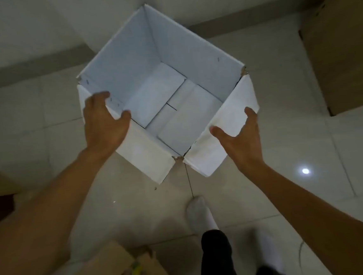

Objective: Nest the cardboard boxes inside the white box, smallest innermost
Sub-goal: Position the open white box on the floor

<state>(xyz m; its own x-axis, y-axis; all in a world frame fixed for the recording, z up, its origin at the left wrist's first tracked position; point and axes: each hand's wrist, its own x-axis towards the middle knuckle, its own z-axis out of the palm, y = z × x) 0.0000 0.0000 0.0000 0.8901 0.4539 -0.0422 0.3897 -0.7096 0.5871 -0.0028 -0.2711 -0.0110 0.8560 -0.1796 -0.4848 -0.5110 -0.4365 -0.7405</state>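
Indoor room, domestic or storage use; exact type cannot be determined. Evidence: pale tiled floor (284, 143) meeting a plain light wall (39, 29) beyond the fingertips; a large brown carton (342, 57) standing right of the fingers; a socked foot (197, 213) nearer than the fingers.

Dim, greyish indoor light; one small bright glare spot (305, 171) on the glossy floor tiles (287, 194); soft blur throughout, worst along the bottom edge; wide-angle bending toward the corners
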